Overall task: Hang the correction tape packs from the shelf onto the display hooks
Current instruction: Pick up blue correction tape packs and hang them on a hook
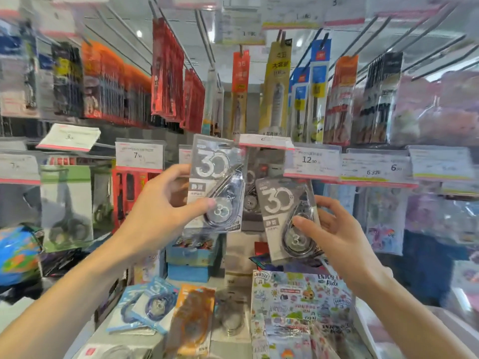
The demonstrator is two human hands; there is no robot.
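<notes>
Each of my hands holds one grey correction tape pack marked "30". My left hand (pixel 166 211) grips the higher pack (pixel 217 177) by its left edge, with its top raised to the display hook under a price tag (pixel 261 141). My right hand (pixel 334 237) pinches the lower pack (pixel 282 216), tilted, just right of the first. More grey packs (pixel 252 195) hang behind them on the hook. On the shelf below lie blue packs (pixel 153 304), an orange pack (pixel 193 320) and a grey pack (pixel 230 317).
Price tags (pixel 311 161) line the rail at hook height. Rows of hanging stationery (pixel 168 73) fill the hooks above. Scissors packs (pixel 66 206) hang at left, a globe (pixel 18 255) sits lower left, and sticker sheets (pixel 300 307) lie on the shelf at right.
</notes>
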